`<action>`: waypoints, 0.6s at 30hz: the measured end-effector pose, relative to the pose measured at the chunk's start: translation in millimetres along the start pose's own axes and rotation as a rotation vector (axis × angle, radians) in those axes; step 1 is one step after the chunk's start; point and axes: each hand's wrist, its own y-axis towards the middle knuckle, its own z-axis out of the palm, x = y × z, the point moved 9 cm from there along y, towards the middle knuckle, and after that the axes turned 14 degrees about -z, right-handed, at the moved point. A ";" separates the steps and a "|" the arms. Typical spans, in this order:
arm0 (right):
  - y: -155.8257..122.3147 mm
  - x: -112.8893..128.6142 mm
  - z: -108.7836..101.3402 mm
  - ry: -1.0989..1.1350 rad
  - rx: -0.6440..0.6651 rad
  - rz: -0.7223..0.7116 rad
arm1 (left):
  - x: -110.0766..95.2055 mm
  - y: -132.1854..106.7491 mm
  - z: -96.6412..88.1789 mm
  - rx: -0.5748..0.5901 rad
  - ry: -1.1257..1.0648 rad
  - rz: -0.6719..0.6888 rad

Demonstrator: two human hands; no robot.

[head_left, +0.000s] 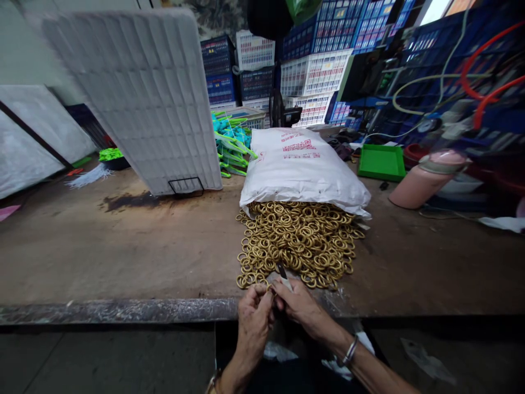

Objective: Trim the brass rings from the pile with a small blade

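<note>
**Gold-coloured rings heaped at the bench edge, hands pinched close together**

A loose heap of gold-coloured rings (pixel 299 241) lies near the front of the bench (pixel 164 246), its back overhung by the near edge of a white sack (pixel 303 178). The left hand (pixel 253 314) has thumb and forefinger drawn together, apparently on a single ring (pixel 268 285), though the fingers cover too much to be sure. The right hand (pixel 299 303) is closed round a small knife-like tool (pixel 283 271), its dark tip pointing away towards the heap. The two sets of fingertips nearly meet, just in front of the rings.

Each ring looks light and stiff, unlikely to give much under a pinch. Whether it is metal or coated plastic cannot be told. The smooth, rounded surface may slip or roll, so a thumb-and-forefinger hold across the outer rim seems the surest. Rings overlap thickly in the middle of the heap; those along its left and front fringe lie more singly and should lift more cleanly. Breakage looks a small risk, scratching perhaps a greater one.

The sack carries red print: a square QR-style code (pixel 302 145) with lines of characters around it, seemingly upside down from this side and too small to read with confidence. No brand can be made out on it.
</note>
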 end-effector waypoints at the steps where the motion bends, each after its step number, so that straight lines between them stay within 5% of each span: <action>1: 1.5 0.2 -1.8 -0.024 -0.009 -0.025 | 1.7 0.8 0.4 0.013 0.003 -0.014; 9: 9.5 9.7 -10.8 -0.204 -0.021 -0.180 | 5.6 3.2 2.5 0.120 -0.025 -0.035; 18: 7.9 12.2 -11.4 -0.137 -0.025 -0.158 | 2.4 -0.3 13.2 0.202 -0.038 -0.051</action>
